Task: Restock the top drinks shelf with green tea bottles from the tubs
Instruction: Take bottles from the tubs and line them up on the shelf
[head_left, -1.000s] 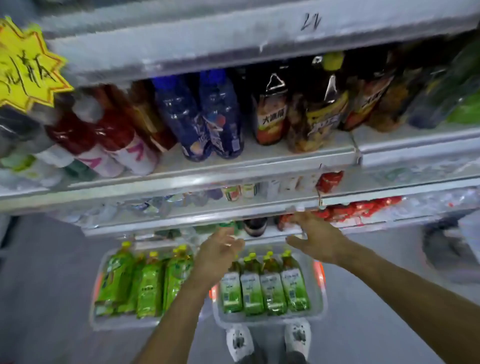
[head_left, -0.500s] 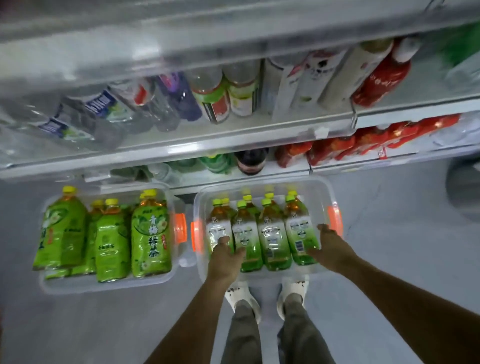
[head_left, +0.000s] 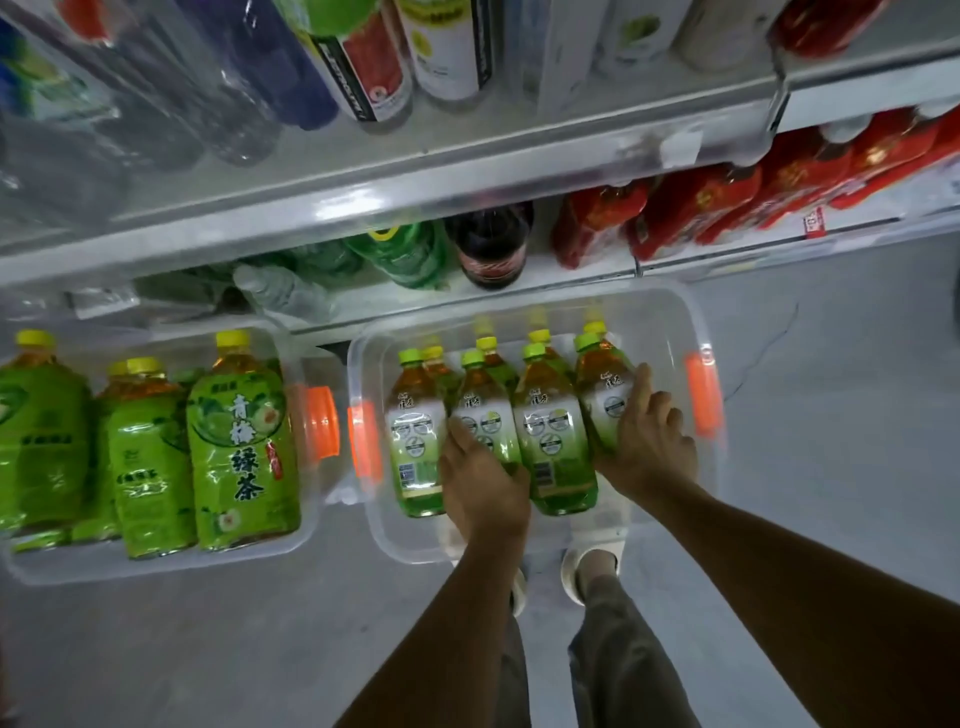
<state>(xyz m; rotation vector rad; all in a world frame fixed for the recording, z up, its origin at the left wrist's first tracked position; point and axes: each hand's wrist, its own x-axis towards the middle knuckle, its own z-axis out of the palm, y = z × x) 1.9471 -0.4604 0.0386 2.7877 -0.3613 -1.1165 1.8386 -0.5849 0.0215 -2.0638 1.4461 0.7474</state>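
The left hand (head_left: 483, 488) reaches down into the right tub (head_left: 670, 312), and its grip wraps around the second bottle (head_left: 485, 410) from the left. The right hand (head_left: 647, 441) lies on the far right bottle (head_left: 602, 395), fingers curled over its side and thumb pointing up along the label, so this grip holds that bottle too. The green tea bottles stand in the clear tub in 2 rows, 4 in front, with green and yellow caps. An orange clip (head_left: 698, 395) sits on the tub's right wall and another orange clip (head_left: 363, 441) on its left wall. Just beside it is the left tub (head_left: 306, 525), which holds bigger green tea bottles (head_left: 241, 447). Both tubs sit on the grey floor (head_left: 831, 415). Above them are shelves (head_left: 467, 161) with other drinks, a dark bottle (head_left: 491, 244) and red packs (head_left: 727, 197). The person's 2 feet stand just behind the right tub.
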